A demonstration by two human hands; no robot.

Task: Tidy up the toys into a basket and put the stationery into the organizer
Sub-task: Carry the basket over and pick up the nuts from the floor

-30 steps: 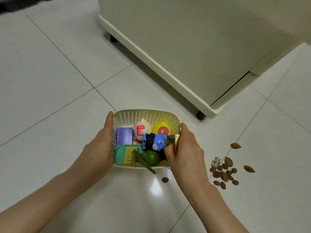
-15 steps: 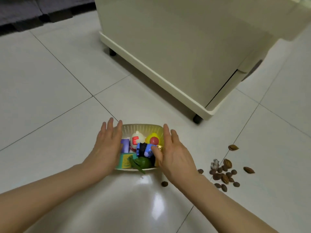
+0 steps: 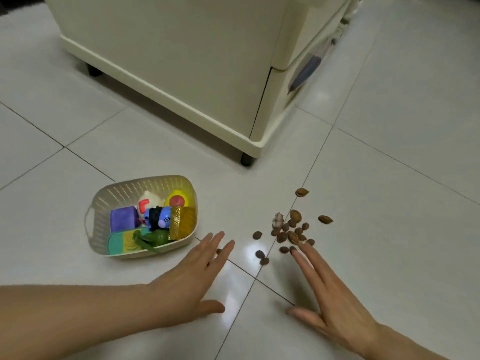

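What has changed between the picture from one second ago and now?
The left hand and the right hand let go of the basket and moved right, toward the scattered nuts. Both are now open, fingers straight, low over the floor. The basket stays on the floor left of the nuts, with the toys inside it. The cabinet is unchanged.

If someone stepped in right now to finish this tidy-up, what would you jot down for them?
Left hand: open, empty, just right of the basket.
Right hand: open, empty, fingertips by the scattered brown nut-like pieces.
Done: toys sit in the basket on the floor.
Left: stationery and organizer, neither in view.
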